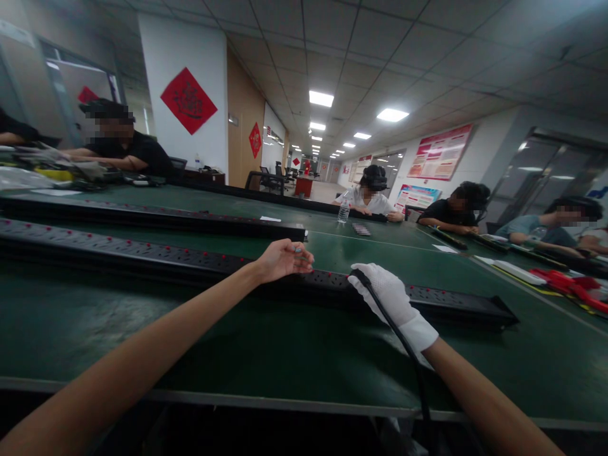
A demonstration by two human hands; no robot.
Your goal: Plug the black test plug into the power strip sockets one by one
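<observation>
A long black strip [190, 261], dotted with red caps and dark slots, lies across the table in front of me. My right hand [387, 294], in a white knitted glove, is closed around the black end of a cable [401, 339] at the strip's top. That cable runs down over the table's front edge. The tip of its end is hidden by the glove, so whether it sits in a slot I cannot tell. Bare, my left hand [287, 259] hovers at the strip to the left, palm turned up and fingers loosely bent apart, with no object visible in them.
Behind lies a second black strip [190, 220] on the green table [266, 354]. A clear bottle [343, 209] and a small stack [361, 229] stand farther back. Several people sit around the table. Red material [570, 285] lies at the right, cluttered items at the far left.
</observation>
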